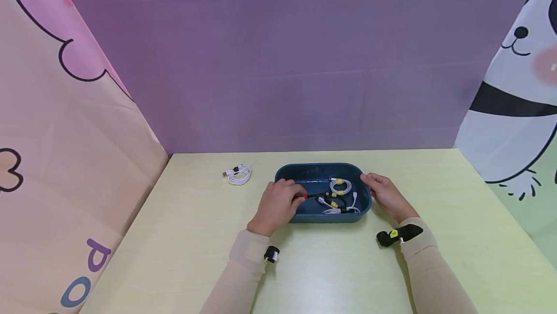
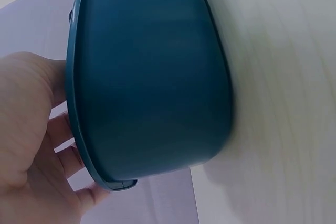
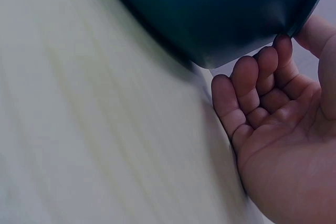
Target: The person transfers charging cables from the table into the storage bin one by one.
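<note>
A dark blue bin [image 1: 322, 217] stands on the table, holding several bundled cables. My left hand [image 1: 277, 206] reaches over its left end and pinches a thin black cable [image 1: 316, 194] with a red part at the fingertips. In the left wrist view the bin wall [image 2: 152, 82] hides what those fingers hold. At the opposite end, my right hand [image 1: 386, 196] grips the bin's rim between thumb and fingers; the right wrist view shows curled fingers [image 3: 247, 77] under the rim. Inside on the right lie a coiled white cable [image 1: 341, 186] with a yellow tie and another white cable [image 1: 334, 211].
A coiled white USB cable [image 1: 239, 175] with a black tie lies on the table [image 1: 183, 236], left of the bin. A purple cloth [image 1: 278, 72] hangs behind the table, with printed cloths at both sides. Each wrist wears a small black camera.
</note>
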Available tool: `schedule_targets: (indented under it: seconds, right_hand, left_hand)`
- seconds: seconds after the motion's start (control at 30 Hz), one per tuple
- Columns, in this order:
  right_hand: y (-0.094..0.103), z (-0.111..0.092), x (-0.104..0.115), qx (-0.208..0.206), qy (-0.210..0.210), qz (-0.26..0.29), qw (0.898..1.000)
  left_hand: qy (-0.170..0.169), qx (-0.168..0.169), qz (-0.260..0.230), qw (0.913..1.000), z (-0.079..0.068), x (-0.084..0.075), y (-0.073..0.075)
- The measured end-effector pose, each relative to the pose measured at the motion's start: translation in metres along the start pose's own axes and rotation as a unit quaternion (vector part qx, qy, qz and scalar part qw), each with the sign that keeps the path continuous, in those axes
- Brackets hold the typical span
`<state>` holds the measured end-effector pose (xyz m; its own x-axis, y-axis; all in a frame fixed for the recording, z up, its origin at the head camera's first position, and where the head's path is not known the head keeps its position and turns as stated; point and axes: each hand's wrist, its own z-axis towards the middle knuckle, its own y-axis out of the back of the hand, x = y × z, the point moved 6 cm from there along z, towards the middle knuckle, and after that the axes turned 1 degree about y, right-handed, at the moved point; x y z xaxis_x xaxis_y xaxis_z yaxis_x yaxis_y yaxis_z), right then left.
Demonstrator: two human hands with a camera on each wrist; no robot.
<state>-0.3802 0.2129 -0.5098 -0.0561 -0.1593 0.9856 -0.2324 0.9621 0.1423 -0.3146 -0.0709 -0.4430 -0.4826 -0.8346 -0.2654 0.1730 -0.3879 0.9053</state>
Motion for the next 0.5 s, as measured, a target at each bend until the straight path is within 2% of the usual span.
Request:
schedule_targets:
  seconds: [0.5]
  right_hand:
    - [0.0006,0.0001,0.0002,-0.001,0.003,-0.002,1.000]
  left_hand:
    - [0.004,0.005,0.010,0.9999,0.0027,-0.0022,-0.0017]
